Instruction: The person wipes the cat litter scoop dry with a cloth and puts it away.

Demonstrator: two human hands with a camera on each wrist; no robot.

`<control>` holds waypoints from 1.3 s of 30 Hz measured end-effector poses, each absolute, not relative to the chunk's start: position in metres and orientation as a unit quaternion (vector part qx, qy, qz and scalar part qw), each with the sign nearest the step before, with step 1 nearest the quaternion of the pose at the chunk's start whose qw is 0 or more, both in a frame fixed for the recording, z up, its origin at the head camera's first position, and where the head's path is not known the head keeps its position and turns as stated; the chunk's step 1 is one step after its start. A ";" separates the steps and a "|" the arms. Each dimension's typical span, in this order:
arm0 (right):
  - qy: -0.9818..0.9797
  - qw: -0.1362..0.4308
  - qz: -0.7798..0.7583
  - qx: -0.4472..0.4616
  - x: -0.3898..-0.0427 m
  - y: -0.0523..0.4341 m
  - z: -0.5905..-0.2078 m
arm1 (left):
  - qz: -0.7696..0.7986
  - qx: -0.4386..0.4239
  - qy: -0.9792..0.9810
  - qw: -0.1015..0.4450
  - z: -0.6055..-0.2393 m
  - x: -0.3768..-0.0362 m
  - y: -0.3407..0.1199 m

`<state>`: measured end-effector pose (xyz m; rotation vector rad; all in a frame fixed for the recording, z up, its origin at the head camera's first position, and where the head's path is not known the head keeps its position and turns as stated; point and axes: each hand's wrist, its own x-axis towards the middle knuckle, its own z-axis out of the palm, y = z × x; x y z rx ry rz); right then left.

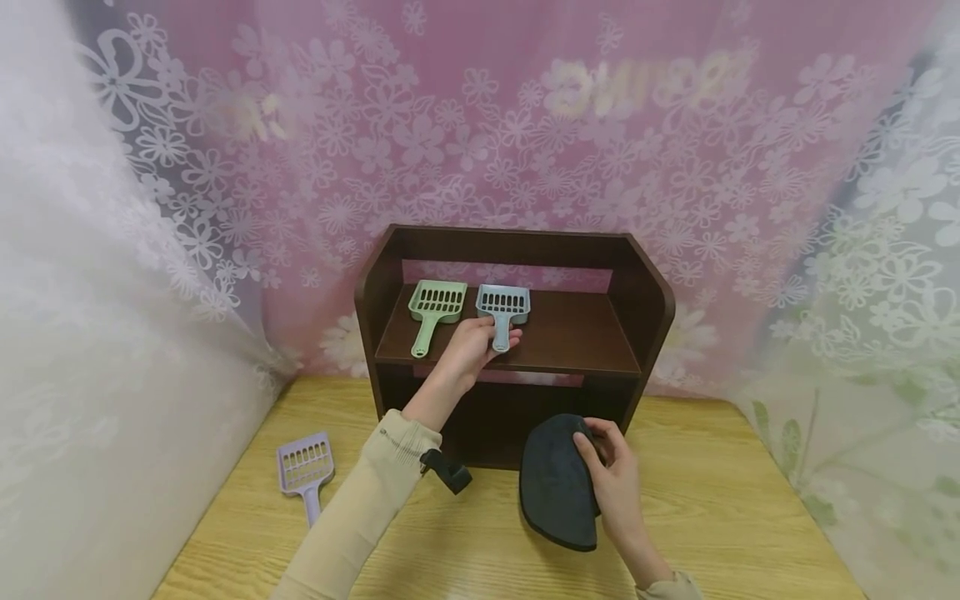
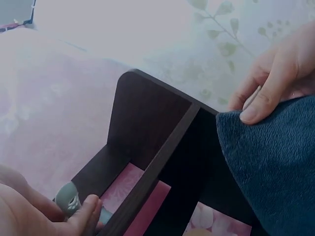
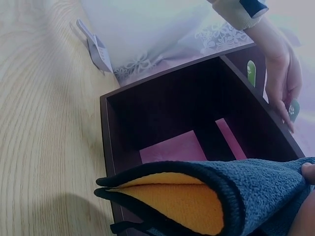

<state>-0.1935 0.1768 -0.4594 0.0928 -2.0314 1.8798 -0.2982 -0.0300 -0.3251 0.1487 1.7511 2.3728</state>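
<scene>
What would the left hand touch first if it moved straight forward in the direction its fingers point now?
Probably the slotted head of the blue scoop, whose handle the left hand already grips on the shelf. Past it stands the shelf unit's back rail, though depth is unclear.

Three scoops: green (image 1: 433,310), blue (image 1: 503,310), purple (image 1: 305,468). One dark cloth (image 1: 557,483). One wooden shelf (image 1: 645,312).
</scene>
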 end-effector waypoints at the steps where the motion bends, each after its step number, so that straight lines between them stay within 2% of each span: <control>1: -0.721 0.184 0.668 0.033 -0.193 0.176 -0.459 | 0.796 0.049 0.596 0.093 -0.325 -0.299 -0.031; 13: -0.724 0.183 0.664 0.047 -0.194 0.171 -0.463 | 0.705 0.056 0.702 0.080 -0.324 -0.288 -0.042; 16: -0.724 0.182 0.664 0.049 -0.193 0.171 -0.462 | 0.673 0.077 0.735 0.039 -0.326 -0.279 -0.044; 23: -0.723 0.182 0.665 0.041 -0.193 0.170 -0.462 | 0.581 0.162 0.788 -0.127 -0.331 -0.254 -0.047; 26: -0.723 0.178 0.666 0.042 -0.193 0.169 -0.464 | 0.583 0.187 0.774 -0.158 -0.334 -0.247 -0.052; 39: -0.721 0.174 0.669 0.048 -0.198 0.165 -0.465 | 0.626 0.193 0.736 -0.170 -0.370 -0.216 -0.088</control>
